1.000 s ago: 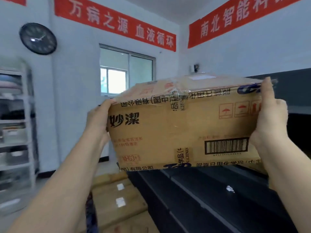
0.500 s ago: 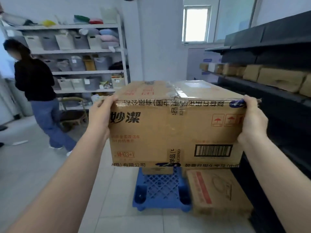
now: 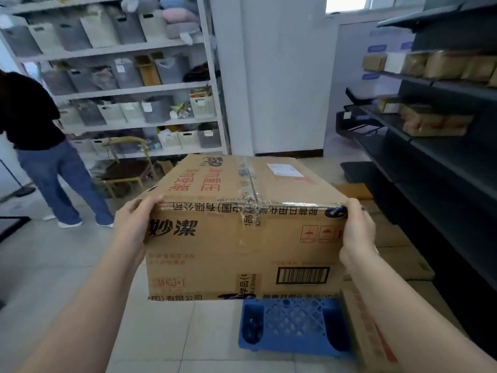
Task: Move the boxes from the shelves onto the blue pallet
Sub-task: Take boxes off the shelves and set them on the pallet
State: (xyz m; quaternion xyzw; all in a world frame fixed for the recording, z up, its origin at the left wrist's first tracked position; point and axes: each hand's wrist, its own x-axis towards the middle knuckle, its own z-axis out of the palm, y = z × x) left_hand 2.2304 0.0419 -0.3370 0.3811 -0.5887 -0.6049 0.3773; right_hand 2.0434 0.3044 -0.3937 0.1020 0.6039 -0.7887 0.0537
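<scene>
With your left hand [image 3: 133,227] and right hand [image 3: 357,230] gripping the taped carton [image 3: 242,238] by its ends, lower it level onto the blue pallet [image 3: 290,324], beside the box [image 3: 368,332] already there.

A storeroom: white metal shelving [image 3: 129,87] packed with grey and white storage bins, dark steel shelves [image 3: 430,146] holding brown cardboard boxes, blue plastic pallet [image 3: 293,327] on tiled floor.

One carried box [image 3: 242,232], one blue pallet [image 3: 293,327], two hands, one bystander [image 3: 40,146], one chair [image 3: 126,168].
</scene>
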